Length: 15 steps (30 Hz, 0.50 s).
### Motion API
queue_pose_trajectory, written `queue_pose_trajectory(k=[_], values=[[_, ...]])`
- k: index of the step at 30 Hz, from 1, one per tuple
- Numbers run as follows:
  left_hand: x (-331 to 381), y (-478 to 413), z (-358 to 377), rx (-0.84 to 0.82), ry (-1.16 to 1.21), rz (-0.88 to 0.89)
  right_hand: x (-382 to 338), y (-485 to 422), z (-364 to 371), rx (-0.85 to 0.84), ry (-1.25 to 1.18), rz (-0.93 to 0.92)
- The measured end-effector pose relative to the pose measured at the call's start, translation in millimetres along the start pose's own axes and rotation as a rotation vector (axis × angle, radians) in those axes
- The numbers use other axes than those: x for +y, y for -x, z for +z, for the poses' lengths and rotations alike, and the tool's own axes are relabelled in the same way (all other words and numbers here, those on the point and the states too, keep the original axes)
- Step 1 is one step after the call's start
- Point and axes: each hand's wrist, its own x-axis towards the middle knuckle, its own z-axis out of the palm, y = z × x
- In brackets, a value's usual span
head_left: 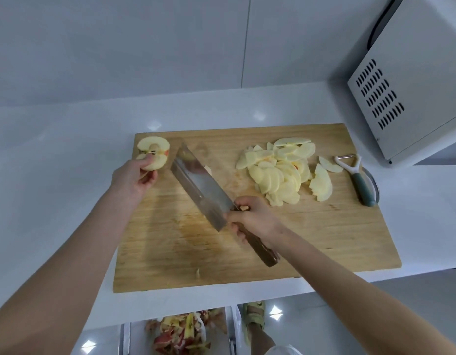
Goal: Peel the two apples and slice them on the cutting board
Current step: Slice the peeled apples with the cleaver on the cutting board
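Head view, wooden cutting board (324, 237) on white counter, pile of pale peeled apple slices (280, 170) at its far right, cleaver (198, 190) gripped by right hand (255, 219), cored apple remnant (153, 152) with red skin flecks pinched in left hand (134, 178) at far-left corner.

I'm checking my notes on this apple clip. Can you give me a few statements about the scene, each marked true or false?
1. The right hand grips the cleaver by its handle. True.
2. The left hand lies flat and empty on the cutting board. False: its fingers hold an apple piece with the core showing, at the board's far left corner.
3. The apple slices are piled on the right part of the board. True.
4. The peeler lies left of the cleaver. False: it lies at the board's right edge, beyond the slices.
5. The microwave stands left of the board. False: it stands at the far right.
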Motion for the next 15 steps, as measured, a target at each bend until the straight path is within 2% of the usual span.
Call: queue_pose_trajectory(k=[4, 11, 15], values=[[-10.9, 2.9, -0.4, 0.005, -0.07, -0.016, 6.3, -9.6, -2.6, 0.055, -0.049, 0.008], [-42.2, 8.2, 4.7, -0.051, -0.236, -0.071, 13.3, -0.1, -73.7, 0.27, -0.182, 0.05], [-59.2, 18.5, 12.2, -0.133, -0.32, -0.106, 15.3, 7.0, -98.9, 0.242, -0.223, 0.036]])
